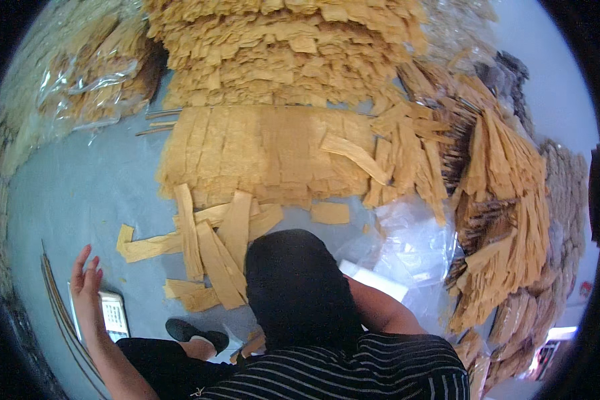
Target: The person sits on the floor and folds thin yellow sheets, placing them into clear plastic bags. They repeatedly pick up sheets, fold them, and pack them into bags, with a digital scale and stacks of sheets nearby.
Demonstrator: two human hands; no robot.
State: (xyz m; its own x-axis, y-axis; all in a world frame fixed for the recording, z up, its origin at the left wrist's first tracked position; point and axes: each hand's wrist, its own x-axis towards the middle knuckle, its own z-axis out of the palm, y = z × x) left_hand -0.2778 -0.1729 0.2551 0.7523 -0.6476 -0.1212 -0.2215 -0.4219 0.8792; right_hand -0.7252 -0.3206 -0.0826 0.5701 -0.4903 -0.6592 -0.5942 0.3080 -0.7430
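Observation:
My left hand (89, 287) is raised at the left, empty, fingers apart and slightly curled, near a pale rectangular item (115, 315) on the grey floor (87, 180). My right forearm (380, 303) disappears behind a dark rounded shape at my body, apparently my raised knee (297, 283), so that hand is hidden. Loose yellow-tan strips (223, 260) lie beyond it. Farther forward lies a broad layer of crinkled tan sheets (227, 150) with a loose strip (353, 157) on top. A white slab (370, 283) shows beside my right arm.
Tan sheets pile high (287, 47) at the back. Wrapped bundles (103, 73) stand back left. Sticks hung with tan strips (500, 173) and more bundles (513, 320) crowd the right. Clear plastic (413, 243) lies right of centre, thin rods (53, 300) at left. My shoe (180, 328) shows low.

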